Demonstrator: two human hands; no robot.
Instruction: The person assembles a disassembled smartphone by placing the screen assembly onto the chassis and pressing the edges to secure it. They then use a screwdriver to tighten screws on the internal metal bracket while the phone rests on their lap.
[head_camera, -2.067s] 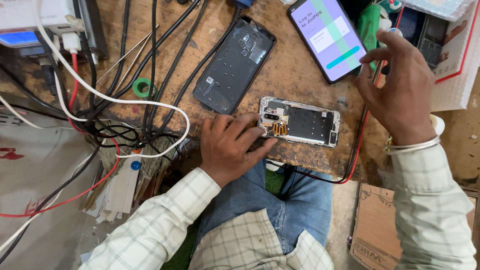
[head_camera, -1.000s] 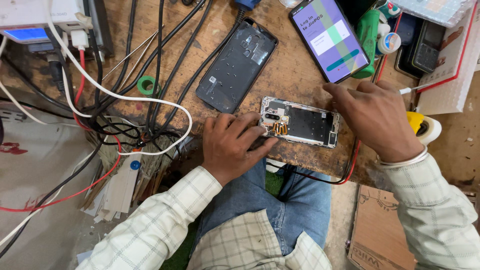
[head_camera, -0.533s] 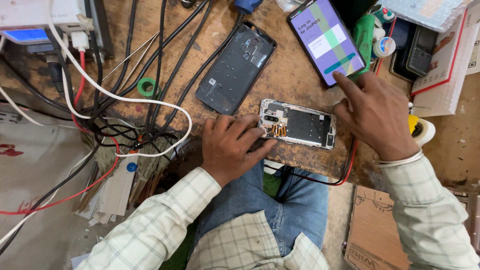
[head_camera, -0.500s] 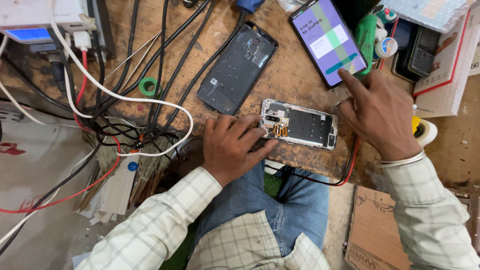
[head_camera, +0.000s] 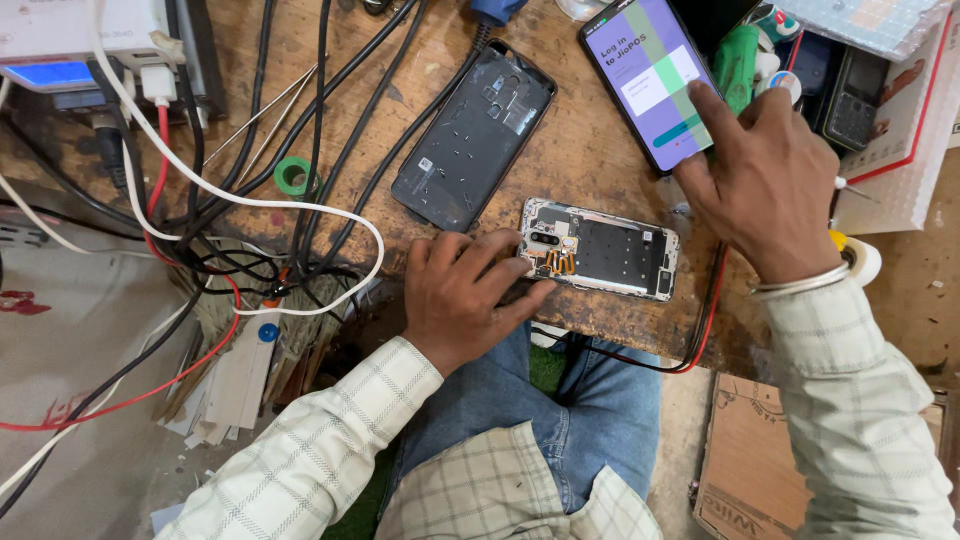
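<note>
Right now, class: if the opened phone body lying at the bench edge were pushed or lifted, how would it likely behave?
The opened phone body looks flat and rigid, so it would probably slide rather than roll. Its exposed board and orange flex suggest it is fragile to pressing. It lies near the wooden bench edge, steadied by the left hand, so a push might drop it.

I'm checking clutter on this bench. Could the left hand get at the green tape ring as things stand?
Probably yes. The left hand rests on the opened phone, and only low cables cross the bench towards the green tape ring.
</note>
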